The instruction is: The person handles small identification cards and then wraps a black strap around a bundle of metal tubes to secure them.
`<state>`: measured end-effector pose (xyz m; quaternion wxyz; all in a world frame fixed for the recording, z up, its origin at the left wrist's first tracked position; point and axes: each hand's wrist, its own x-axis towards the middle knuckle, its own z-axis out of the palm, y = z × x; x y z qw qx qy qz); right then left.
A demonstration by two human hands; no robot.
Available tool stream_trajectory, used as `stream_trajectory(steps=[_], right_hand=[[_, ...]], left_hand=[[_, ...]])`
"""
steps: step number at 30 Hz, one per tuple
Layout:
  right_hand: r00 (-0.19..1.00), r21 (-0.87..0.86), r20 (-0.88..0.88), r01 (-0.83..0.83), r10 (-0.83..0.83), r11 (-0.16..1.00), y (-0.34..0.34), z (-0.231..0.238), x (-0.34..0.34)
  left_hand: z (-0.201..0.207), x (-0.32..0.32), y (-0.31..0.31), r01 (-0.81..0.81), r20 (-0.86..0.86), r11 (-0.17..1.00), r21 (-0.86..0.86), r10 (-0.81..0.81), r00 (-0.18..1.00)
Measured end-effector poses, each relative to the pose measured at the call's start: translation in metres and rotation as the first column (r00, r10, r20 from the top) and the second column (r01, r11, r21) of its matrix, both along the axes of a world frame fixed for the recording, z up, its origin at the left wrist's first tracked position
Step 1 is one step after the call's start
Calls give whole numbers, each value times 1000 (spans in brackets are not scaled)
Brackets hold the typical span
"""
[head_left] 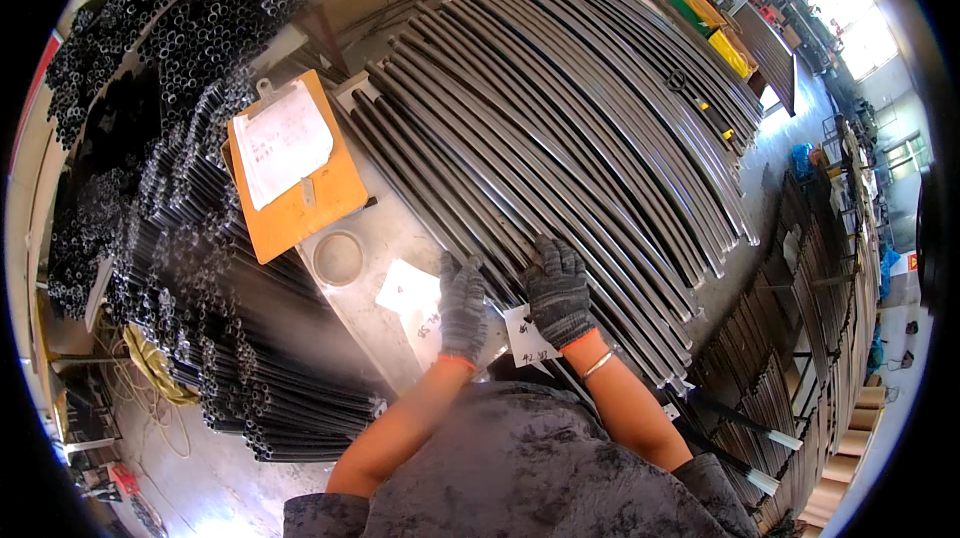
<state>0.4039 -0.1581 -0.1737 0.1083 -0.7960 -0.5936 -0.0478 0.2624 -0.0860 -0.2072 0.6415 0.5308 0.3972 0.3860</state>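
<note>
Both of my hands wear dark grey knitted gloves with orange cuffs. My left hand (462,310) lies at the near-left edge of a wide layer of dark metal tubes (560,128), fingers stretched forward beside the nearest tubes. Just right of it, my right hand (558,290) rests on top of the tubes, its fingers slightly apart over them; no grip on a single tube shows. Beside my left hand, white paper slips (412,296) with handwriting lie on the metal tabletop (375,328). Another handwritten white slip (527,336) sits between my hands.
On the left, an orange clipboard (340,193) with papers lies on the tabletop near a round dish-like ring (338,258). Large stacks of dark tubes (180,228) fill the left side. More tube racks (780,368) stand at right. Yellow and green wrapping (715,33) lies at the far right.
</note>
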Motion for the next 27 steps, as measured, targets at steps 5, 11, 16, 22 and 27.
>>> stream_trajectory(steps=[5,11,16,22,27], right_hand=[[997,-75,33,72,-69,995,11,-11,7],[980,-64,-101,163,-169,984,12,-26,24],[996,-242,-42,68,-81,968,13,4,14],[996,-234,-5,80,-84,969,12,-8,27],[982,-323,-22,170,-187,931,24,17,23]], left_hand=[[0,0,2,6,-53,999,-45,-8,999],[21,4,2,-46,220,974,-221,96,971],[-17,5,3,-44,28,996,-73,46,999],[-13,2,3,1,-30,999,38,0,1000],[-5,3,7,36,395,897,-441,157,905]])
